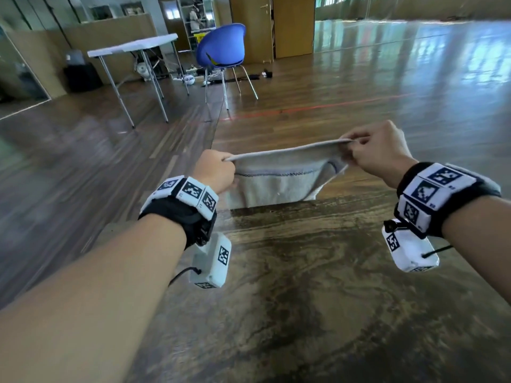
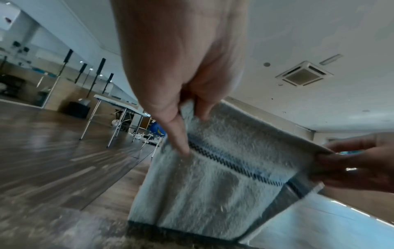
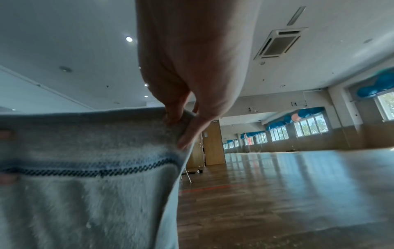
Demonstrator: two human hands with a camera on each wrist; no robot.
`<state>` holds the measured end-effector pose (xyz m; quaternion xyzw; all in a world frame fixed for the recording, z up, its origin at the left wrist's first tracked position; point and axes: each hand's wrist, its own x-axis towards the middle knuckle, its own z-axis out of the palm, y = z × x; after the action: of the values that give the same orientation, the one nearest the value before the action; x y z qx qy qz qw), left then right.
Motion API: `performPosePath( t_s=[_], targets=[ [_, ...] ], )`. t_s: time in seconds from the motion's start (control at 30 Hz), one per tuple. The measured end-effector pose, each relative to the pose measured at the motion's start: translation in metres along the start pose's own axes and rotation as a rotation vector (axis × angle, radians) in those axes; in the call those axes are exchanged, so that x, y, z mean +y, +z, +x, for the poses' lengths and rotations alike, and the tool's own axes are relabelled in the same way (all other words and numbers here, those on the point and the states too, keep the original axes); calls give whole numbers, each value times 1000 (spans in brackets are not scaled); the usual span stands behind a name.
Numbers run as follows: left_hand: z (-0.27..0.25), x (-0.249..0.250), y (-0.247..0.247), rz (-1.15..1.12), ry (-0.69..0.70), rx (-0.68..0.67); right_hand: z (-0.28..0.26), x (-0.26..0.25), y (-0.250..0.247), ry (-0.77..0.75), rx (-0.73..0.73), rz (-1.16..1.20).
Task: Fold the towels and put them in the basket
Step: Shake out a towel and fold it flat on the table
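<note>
Both hands were up in the air over the brown wood-grain table [image 1: 304,286], each pinching one top corner of the same pale grey towel [image 1: 279,183]. The left hand [image 1: 214,171] had its corner clamped between thumb and curled fingers [image 2: 200,101], and the right hand [image 1: 378,153] did the same on the other end — the right wrist view showed the thumb [image 3: 192,131] pressed flat against the cloth. So both grips were closed on the towel, nothing let go.

The towel was pulled fairly taut along its top edge and hung down doubled, with a dark zigzag-stitched stripe [image 2: 230,161] running across it a bit below that edge. Its bottom hem sat right about at the table's far edge (couldn't tell if it actually touched).

Further back on the wooden floor [image 1: 359,92] stood a blue chair [image 1: 222,47] and, to its left, a white folding table [image 1: 132,45] — both well away from the hands.
</note>
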<state>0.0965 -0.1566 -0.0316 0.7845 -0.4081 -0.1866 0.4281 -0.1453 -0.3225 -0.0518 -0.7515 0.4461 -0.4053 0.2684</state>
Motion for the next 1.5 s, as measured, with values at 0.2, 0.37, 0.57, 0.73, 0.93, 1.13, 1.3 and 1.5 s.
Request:
performPosePath(
  t_s=[0.2, 0.37, 0.57, 0.73, 0.93, 1.13, 1.3, 1.5],
  targets=[
    [-14, -17, 10, 244, 358, 227, -20, 13, -2, -188, -70, 48],
    [-42, -62, 18, 542, 128, -148, -51, 47, 1, -108, -403, -191],
    [-72, -86, 13, 496, 70, -211, -100, 56, 5, -72, -482, -237],
    [-97, -81, -9, 508, 81, -174, -126, 54, -12, -15, -494, 30],
    [-129, -69, -38, 367, 162, -133, -144, 28, -48, -133, -435, 17],
    [-167, -68, -52, 347, 110, -226, -170, -12, -88, -100, -730, -44],
    [-204, -81, -52, 182, -10, -331, -193, -24, -114, 49, -877, -20],
    [-249, -62, -61, 95, -223, -619, -216, -29, -135, 270, -1119, 22]
  ],
)
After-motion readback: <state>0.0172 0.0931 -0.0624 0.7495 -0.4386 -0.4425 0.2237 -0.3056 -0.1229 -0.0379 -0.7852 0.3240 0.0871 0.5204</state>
